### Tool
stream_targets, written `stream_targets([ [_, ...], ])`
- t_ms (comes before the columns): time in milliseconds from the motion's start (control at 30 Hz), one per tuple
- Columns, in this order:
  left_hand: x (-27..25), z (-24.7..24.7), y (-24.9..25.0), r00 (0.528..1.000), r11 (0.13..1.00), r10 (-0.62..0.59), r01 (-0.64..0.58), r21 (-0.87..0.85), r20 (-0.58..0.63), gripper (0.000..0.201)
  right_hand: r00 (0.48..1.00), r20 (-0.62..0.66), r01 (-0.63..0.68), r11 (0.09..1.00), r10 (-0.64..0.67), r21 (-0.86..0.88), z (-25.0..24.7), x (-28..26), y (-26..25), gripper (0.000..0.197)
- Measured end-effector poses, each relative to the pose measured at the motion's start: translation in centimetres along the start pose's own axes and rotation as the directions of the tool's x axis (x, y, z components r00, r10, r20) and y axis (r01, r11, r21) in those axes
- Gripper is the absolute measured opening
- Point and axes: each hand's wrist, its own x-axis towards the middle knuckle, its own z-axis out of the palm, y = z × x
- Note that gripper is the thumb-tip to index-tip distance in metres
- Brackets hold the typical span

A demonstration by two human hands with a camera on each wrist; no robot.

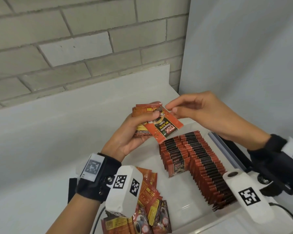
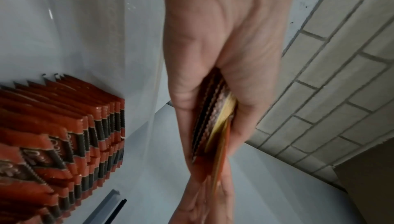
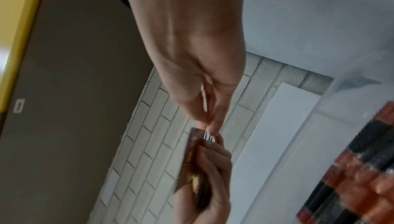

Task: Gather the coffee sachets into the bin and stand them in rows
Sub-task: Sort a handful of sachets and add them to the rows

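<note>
Left hand point(image 1: 125, 132) grip: clamps sachet stack point(image 1: 142, 115).
Right hand point(image 1: 198, 112) grip: fingertips nearly together beside top sachet point(image 1: 166, 127), contact unclear.
Risk: skewed top sachet slips, toppling bin rows point(image 1: 201, 166).

Soft even light, blurred wrist views

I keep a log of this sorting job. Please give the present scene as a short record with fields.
left hand: grips a small stack of sachets
front sachet: tilted, label facing the camera
right hand: fingertips at the front sachet's top edge; grip unclear
standing rows: two rows upright in the clear bin
loose sachets: unsorted pile at the bin's near left
surface: white table
</note>
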Motion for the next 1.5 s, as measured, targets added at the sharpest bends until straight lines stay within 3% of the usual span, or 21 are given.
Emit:
stream_targets([
  [100,0.1,0.1,0.2,0.994,0.992,0.103,-0.106,-0.07,-0.047,0.028,0.976,0.082,-0.218,0.937,0.203,0.273,0.4,-0.5,-0.5,0.024],
  [167,0.1,0.0,0.4,0.987,0.984,0.151,-0.156,-0.082,-0.058,0.023,0.942,0.216,-0.32,0.879,0.256,0.354,1.1,-1.2,-0.5,0.04],
  [233,0.2,0.0,0.4,0.982,0.981,0.175,-0.18,-0.068,-0.077,0.018,0.926,0.277,-0.351,0.855,0.257,0.381,1.9,-1.6,-0.3,0.041],
  [433,0.3,-0.4,0.3,0.977,0.974,0.198,-0.205,-0.099,-0.081,0.019,0.939,0.174,-0.342,0.823,0.295,0.453,2.1,-1.4,0.1,0.007],
  [533,0.3,-0.3,0.3,0.98,0.977,0.178,-0.187,-0.105,-0.084,0.023,0.944,0.118,-0.326,0.81,0.309,0.488,1.2,-1.2,0.1,0.011],
  [600,0.2,-0.1,0.3,0.986,0.982,0.144,-0.153,-0.111,-0.081,0.011,0.947,0.1,-0.318,0.844,0.306,0.432,0.3,-1.4,0.0,0.02],
  [667,0.1,0.1,0.5,0.986,0.977,0.128,-0.144,-0.157,-0.108,0.012,0.945,0.101,-0.325,0.889,0.31,0.323,-0.6,-1.7,-0.2,0.027],
  [767,0.1,0.2,0.7,0.978,0.952,0.13,-0.17,-0.253,-0.166,0.017,0.926,0.165,-0.354,0.932,0.339,0.071,-1.7,-2.3,-0.1,0.02],
  [933,0.0,0.5,0.6,0.979,0.955,0.108,-0.151,-0.255,-0.176,0.024,0.865,0.306,-0.324,0.909,0.397,-0.263,-1.1,-3.1,0.6,0.009],
  [1233,-0.2,0.7,0.6,0.976,0.955,0.074,-0.129,-0.269,-0.203,0.015,0.872,0.315,-0.178,0.842,0.375,-0.509,0.5,-2.8,2.1,0.008],
  [1500,-0.3,0.9,0.8,0.982,0.945,0.057,-0.111,-0.306,-0.18,0.022,0.85,0.342,-0.143,0.801,0.401,-0.581,0.7,-2.7,2.8,0.01],
])
